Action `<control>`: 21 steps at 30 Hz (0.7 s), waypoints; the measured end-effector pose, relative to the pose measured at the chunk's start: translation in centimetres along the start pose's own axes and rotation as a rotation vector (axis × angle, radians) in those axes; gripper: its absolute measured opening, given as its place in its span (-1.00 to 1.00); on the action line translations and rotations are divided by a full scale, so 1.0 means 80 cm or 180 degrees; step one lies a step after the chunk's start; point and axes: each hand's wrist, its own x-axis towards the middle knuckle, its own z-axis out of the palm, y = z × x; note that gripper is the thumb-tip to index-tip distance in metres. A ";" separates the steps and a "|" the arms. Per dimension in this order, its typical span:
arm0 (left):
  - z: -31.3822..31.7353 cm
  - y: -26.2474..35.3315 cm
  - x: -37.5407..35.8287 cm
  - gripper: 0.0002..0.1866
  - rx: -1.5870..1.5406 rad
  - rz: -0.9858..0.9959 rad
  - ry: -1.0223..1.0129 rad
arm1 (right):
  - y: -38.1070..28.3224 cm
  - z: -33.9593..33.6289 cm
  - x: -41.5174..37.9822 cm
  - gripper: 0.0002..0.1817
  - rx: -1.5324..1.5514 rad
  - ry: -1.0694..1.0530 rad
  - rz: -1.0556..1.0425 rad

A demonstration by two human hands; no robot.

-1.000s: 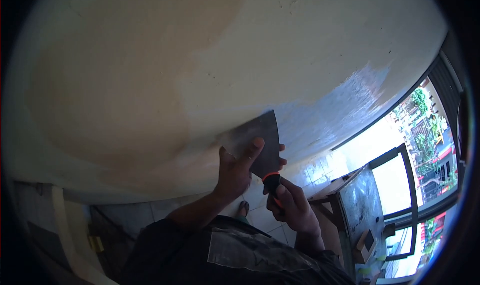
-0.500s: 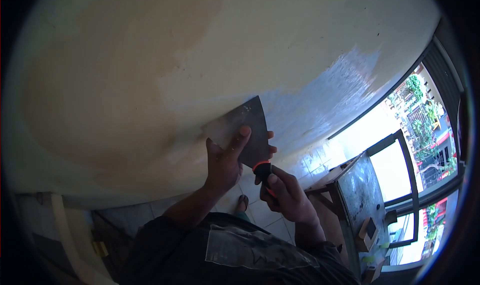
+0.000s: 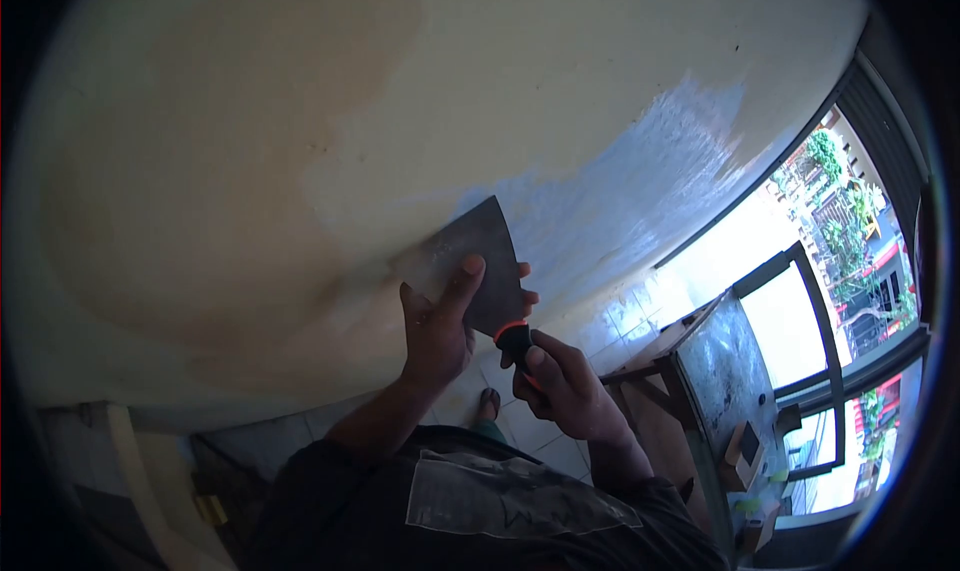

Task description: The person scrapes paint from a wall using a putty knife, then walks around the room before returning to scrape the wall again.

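Note:
A wide putty knife (image 3: 490, 246) with a dark metal blade and a black and orange handle is held up at the wall (image 3: 250, 221). My right hand (image 3: 570, 386) is wrapped round the handle. On the blade lies the thumb of my left hand (image 3: 437, 331), while its other fingers reach behind, their tips showing past the right edge. The far edge of the blade is against or very near the wall; exact contact cannot be made out. A whitish wet-looking patch (image 3: 640, 171) spreads over the wall right of the blade, and tan areas show to the left.
To the right stands a worn table (image 3: 725, 361) with a small box (image 3: 740, 456) on it, beside a dark frame (image 3: 825, 351) and a bright opening to the outdoors. A pale post (image 3: 140, 481) rises at lower left. Light floor tiles (image 3: 530, 426) and a foot (image 3: 488, 403) show below.
The putty knife and both hands have shifted slightly left along the wall, with whitish coating now visible just left of the blade's tip. The camera view has moved a little. Both grips are unchanged.

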 end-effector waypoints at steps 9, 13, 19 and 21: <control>0.012 0.008 0.006 -0.64 0.0154 0.0333 0.0222 | -0.012 0.004 0.012 -0.64 0.0029 -0.0104 -0.0151; 0.002 0.018 0.006 -0.59 0.0138 0.0039 -0.0147 | -0.010 -0.003 0.004 -0.64 -0.0035 0.0053 -0.0099; -0.067 -0.052 -0.077 -0.50 -0.0077 -0.0628 -0.0096 | 0.068 -0.037 -0.011 -0.66 -0.0546 -0.0575 -0.0042; -0.084 -0.055 -0.089 -0.49 0.0109 -0.0901 -0.0179 | 0.103 -0.033 -0.008 -0.68 -0.0612 -0.0508 -0.0075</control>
